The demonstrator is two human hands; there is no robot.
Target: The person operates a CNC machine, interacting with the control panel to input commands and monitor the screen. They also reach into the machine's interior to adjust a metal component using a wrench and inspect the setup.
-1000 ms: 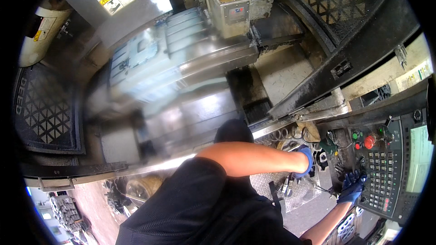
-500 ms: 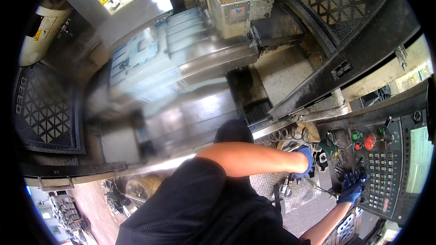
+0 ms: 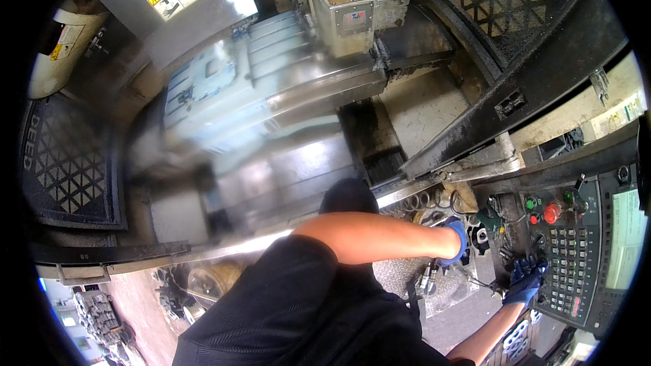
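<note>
My left arm reaches across to the right, its blue-gloved left hand hanging over small metal parts by the machine's front edge. Its fingers are mostly hidden, so what it holds, if anything, does not show. Just below that hand are shiny cylindrical metal pieces. My right hand, in a blue glove with dark fingers, lies at the left edge of the control panel's keypad. Its fingers are stretched out, and no object shows in them. Whether a fingertip presses a key cannot be made out.
A slotted machine table, partly blurred, carries a boxy metal unit inside the enclosure. A dark door frame runs along the right. The panel has a red knob and a lit screen. Metal rings line the front ledge.
</note>
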